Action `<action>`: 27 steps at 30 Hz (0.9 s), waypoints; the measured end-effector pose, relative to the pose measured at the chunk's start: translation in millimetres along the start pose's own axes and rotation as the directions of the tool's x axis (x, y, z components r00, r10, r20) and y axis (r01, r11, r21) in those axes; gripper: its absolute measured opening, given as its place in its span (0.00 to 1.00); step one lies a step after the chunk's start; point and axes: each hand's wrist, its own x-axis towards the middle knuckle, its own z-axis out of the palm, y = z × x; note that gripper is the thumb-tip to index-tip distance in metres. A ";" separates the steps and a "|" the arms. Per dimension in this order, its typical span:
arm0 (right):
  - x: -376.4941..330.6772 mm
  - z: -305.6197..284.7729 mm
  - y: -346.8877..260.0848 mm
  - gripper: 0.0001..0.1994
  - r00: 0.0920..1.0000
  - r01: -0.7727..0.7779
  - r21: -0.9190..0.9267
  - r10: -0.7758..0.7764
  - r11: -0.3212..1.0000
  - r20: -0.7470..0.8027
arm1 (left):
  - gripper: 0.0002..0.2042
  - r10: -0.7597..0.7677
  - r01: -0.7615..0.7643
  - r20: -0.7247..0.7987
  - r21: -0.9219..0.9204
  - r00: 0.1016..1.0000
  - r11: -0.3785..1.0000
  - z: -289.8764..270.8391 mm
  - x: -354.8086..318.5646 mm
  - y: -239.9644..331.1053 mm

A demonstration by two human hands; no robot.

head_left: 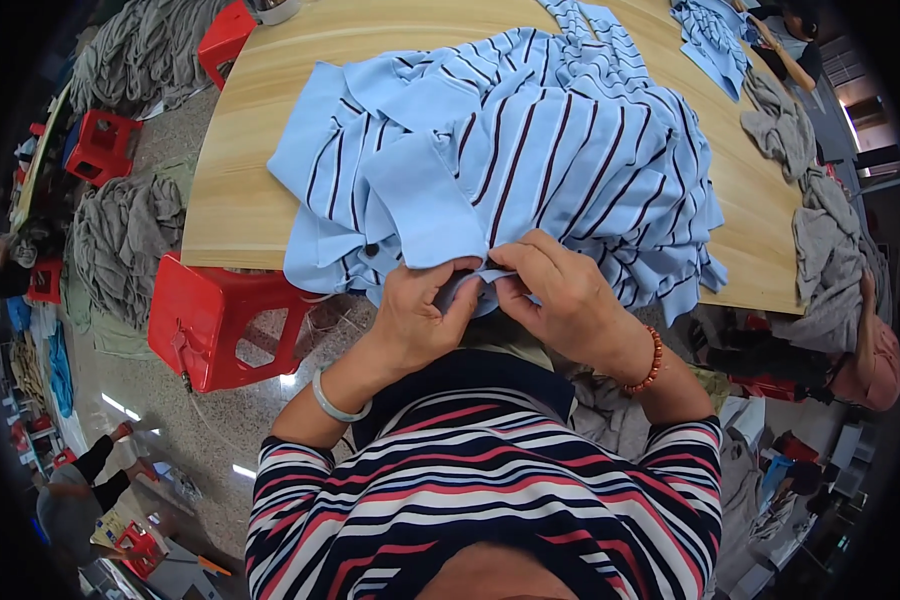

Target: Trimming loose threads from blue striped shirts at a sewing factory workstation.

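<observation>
A heap of light blue knit garments with dark stripes [570,150] covers the middle of the table and hangs over its near edge. At that edge my left hand [425,310] pinches the plain blue band of one garment between thumb and fingers. My right hand [560,300] sits just to the right, its thumb and forefinger closed on the same garment's edge. The two hands almost meet there. A small dark round spot, perhaps a button, shows on the cloth left of my hands. Whether anything small lies between my fingertips is hidden.
The wooden table [235,190] spreads out ahead. A red plastic stool [195,320] stands at its near left corner, with more red stools [105,145] beyond. Grey garments [130,235] are piled at the left. Other people work at the right, one beside grey cloth [830,265] draped over the edge.
</observation>
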 end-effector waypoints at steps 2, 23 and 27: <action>1.3 -0.4 2.1 0.15 1.000 -0.008 0.044 0.008 0.999 -0.002 | 0.10 -0.012 0.014 -0.037 0.047 0.999 0.999 8.2 -3.1 -3.6; -8.5 9.6 14.7 0.12 0.987 -0.158 0.269 0.148 0.950 0.057 | 0.06 -0.006 0.011 -0.153 0.031 0.988 0.999 13.3 0.6 -3.5; -9.4 15.4 20.2 0.13 0.986 -0.109 0.248 0.135 0.963 -0.092 | 0.05 0.060 -0.043 -0.175 0.102 0.983 0.994 16.9 11.6 0.8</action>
